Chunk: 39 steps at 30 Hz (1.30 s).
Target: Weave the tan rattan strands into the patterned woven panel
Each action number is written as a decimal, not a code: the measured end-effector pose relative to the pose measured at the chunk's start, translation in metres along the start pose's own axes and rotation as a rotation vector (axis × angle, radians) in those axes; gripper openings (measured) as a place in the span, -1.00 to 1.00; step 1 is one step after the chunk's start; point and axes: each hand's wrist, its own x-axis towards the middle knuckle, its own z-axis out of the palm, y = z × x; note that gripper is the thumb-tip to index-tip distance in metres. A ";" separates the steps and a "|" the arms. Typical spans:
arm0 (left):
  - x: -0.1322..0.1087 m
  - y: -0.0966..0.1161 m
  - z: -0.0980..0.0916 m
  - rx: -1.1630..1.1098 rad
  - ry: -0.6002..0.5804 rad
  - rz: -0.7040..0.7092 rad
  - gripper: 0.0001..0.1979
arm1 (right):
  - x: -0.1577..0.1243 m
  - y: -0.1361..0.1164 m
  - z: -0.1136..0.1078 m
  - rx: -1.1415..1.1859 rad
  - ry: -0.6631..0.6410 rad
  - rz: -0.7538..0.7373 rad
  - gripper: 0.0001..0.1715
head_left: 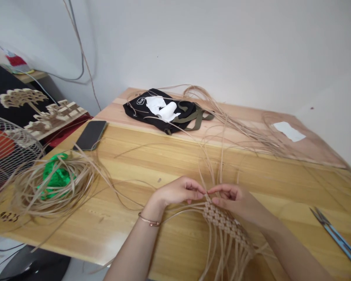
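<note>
Both grips: left hand (pixel 178 190), right hand (pixel 232 200) pinching flat cane strands (pixel 210 175)
Hold point: 12 o'clock on knotted panel (pixel 224 222)
Handling: likely light, springy

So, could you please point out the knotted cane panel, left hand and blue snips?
Knotted cane panel (pixel 224 223), head view, on the knots.
Left hand (pixel 178 191), head view, on its back.
Blue snips (pixel 341 244), head view, on the handle.

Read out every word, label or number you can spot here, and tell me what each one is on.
Oval badge on the black bag: white lettering, upside down, too small to quote with confidence.
Dark marks on the wood at the lower left: they look like digits, but are too blurred to read.
The phone and the blue-handled snips show no readable text.
</note>
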 end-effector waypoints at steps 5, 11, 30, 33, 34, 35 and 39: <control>0.000 -0.001 0.000 0.005 -0.006 0.021 -0.73 | -0.003 -0.004 -0.001 -0.137 -0.008 -0.031 -0.64; 0.012 -0.003 0.014 0.146 0.186 0.072 -0.71 | -0.004 -0.015 0.007 -0.280 0.060 -0.031 -0.71; 0.012 0.011 0.022 0.129 0.217 0.116 -0.79 | -0.004 0.002 -0.012 -0.082 -0.125 -0.171 -0.76; 0.014 0.012 0.026 0.200 0.194 0.147 -0.78 | -0.009 -0.001 -0.012 -0.269 -0.036 -0.254 -0.82; 0.015 0.013 0.027 0.229 0.191 0.149 -0.77 | -0.012 -0.004 -0.011 -0.339 0.010 -0.276 -0.83; 0.015 0.013 0.028 0.255 0.187 0.146 -0.76 | -0.015 -0.007 -0.010 -0.396 0.051 -0.289 -0.83; 0.017 0.013 0.032 0.360 0.195 0.185 -0.77 | -0.022 -0.016 -0.004 -0.431 0.132 -0.279 -0.81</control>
